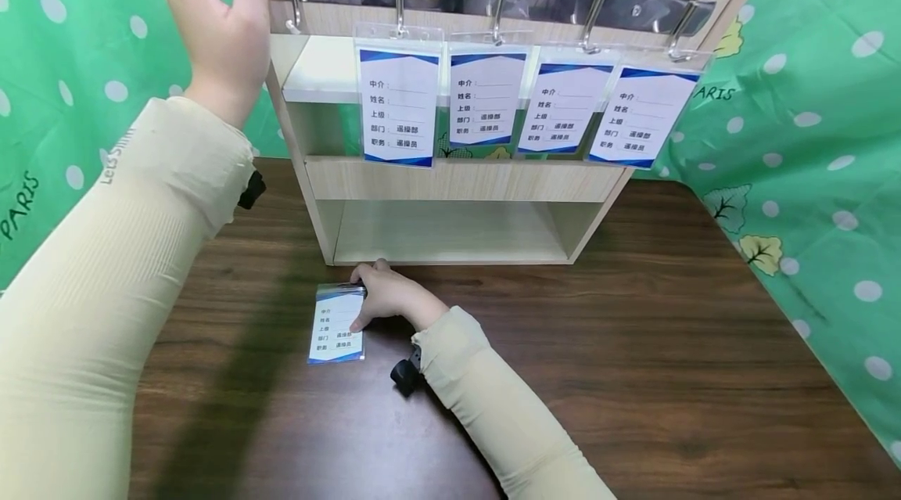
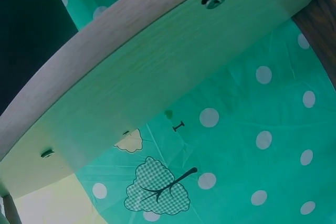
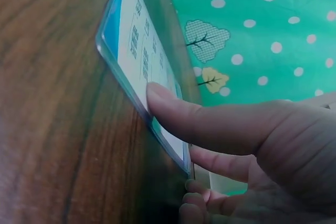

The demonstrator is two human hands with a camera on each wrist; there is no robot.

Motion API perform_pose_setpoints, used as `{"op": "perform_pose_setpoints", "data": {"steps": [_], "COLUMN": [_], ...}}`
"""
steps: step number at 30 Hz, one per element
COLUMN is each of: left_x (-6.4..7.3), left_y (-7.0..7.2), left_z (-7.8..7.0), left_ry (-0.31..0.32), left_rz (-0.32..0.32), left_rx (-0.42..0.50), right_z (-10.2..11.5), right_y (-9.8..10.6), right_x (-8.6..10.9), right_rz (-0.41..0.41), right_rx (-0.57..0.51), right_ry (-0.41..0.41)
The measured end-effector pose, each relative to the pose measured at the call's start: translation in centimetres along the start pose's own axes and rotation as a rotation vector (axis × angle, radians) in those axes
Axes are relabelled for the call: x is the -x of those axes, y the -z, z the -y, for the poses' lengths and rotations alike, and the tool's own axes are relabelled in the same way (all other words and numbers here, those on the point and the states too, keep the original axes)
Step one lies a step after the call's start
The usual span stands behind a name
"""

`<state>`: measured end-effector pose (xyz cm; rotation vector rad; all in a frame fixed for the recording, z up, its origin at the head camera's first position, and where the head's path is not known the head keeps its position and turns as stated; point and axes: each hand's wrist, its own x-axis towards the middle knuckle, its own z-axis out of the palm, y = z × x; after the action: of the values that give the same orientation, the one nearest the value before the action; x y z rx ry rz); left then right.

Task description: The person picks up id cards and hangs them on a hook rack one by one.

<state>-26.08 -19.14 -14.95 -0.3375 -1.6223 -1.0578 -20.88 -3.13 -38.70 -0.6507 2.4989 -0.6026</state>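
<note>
In the head view my left hand (image 1: pixel 224 30) grips the top left corner of a small wooden shelf (image 1: pixel 464 181), thumb on the front edge. The left wrist view shows the shelf's side panel (image 2: pixel 142 72), not the hand. Low at the front, my right hand (image 1: pixel 387 296) pinches the right edge of a clear-sleeved ID badge (image 1: pixel 334 328) at the tabletop. The right wrist view has the thumb (image 3: pixel 184 114) on the badge's printed face (image 3: pixel 142 51); the other fingers are at its far edge, partly hidden.
A metal strip with several hooks (image 1: pixel 498 11) runs along the shelf's top front. Several ID badges (image 1: pixel 400 105) hang from the hooks in a row. The shelf stands on a dark wooden table (image 1: pixel 676 343), before a green dotted cloth (image 1: pixel 831 171).
</note>
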Motion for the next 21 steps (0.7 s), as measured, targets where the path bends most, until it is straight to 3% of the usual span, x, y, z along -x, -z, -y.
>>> {"op": "perform_pose_setpoints", "data": {"steps": [8,16,21], "left_x": [0.0,0.1,-0.1], "left_y": [0.0,0.0,0.0], "left_z": [0.0,0.2,0.3], "left_ry": [0.016,0.029,0.052], "left_rz": [0.002,0.017,0.023], "left_rx": [0.010,-0.001,-0.007], "right_z": [0.8,1.7,2.0], "right_y": [0.5,0.7,0.7], "right_x": [-1.1,-2.0,-2.0], "right_rz": [0.069,0.078,0.057], "right_rx": [-0.020,0.135,0.176], "right_ry": [-0.104,-0.156,-0.169]}}
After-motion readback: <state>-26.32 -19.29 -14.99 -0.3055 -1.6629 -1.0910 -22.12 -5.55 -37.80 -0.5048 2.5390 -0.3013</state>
